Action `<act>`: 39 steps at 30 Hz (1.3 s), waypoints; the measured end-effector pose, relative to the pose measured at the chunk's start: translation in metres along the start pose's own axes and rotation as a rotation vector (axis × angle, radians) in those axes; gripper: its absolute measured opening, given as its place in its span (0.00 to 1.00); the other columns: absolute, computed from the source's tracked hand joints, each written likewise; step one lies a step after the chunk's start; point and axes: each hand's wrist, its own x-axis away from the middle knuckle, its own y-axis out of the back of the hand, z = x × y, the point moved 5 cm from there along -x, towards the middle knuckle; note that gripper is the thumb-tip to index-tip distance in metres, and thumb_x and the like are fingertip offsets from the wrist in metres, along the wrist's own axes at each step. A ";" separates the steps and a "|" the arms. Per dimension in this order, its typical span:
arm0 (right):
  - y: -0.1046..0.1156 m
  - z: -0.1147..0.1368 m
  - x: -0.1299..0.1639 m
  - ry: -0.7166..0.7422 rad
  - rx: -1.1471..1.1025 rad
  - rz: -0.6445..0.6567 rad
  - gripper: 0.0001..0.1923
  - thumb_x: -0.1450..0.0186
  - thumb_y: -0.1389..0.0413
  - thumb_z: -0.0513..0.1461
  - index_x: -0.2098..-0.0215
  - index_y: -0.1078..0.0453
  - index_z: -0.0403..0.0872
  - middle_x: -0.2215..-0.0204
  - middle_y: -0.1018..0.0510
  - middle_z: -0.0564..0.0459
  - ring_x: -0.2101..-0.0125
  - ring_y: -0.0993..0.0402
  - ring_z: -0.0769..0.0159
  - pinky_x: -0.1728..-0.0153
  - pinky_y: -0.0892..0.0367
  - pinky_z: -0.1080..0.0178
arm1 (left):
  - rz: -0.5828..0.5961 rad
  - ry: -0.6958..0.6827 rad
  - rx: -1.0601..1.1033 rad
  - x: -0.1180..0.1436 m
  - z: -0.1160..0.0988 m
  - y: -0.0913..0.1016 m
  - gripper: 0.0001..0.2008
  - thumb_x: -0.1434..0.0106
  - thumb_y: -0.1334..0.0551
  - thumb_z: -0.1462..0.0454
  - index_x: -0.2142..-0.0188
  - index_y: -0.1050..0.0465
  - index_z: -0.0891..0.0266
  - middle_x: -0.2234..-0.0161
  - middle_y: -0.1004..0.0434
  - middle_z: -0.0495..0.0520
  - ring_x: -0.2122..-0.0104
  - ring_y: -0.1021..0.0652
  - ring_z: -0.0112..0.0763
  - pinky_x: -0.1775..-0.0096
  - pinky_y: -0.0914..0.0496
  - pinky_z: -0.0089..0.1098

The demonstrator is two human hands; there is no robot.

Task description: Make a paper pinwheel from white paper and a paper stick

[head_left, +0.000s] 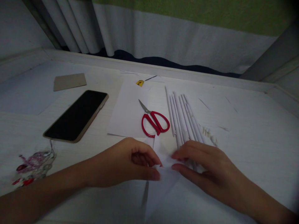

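Both hands meet over a white sheet of paper [163, 186] at the near edge of the white table [245, 130]. My left hand [126, 163] pinches the paper's corner between thumb and fingers. My right hand [205, 168] pinches the same corner from the right, its fingers lying over the near ends of several rolled white paper tubes [183, 116]. The paper corner stands up a little between the two hands.
Red-handled scissors [154, 121] lie on another white sheet [128, 109] just beyond my hands. A black phone [77, 115] lies at the left, with a brown card [69, 81] behind it. A clear wrapper with red bits [32, 166] sits near left. A small yellow item [140, 82] lies far back.
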 end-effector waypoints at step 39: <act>-0.009 0.017 0.008 0.386 0.431 0.205 0.14 0.36 0.50 0.38 0.55 0.32 0.40 0.61 0.24 0.45 0.64 0.28 0.57 0.65 0.30 0.56 | 0.036 0.034 0.009 -0.003 0.000 0.005 0.07 0.49 0.35 0.63 0.70 0.27 0.62 0.76 0.28 0.45 0.73 0.27 0.22 0.71 0.36 0.21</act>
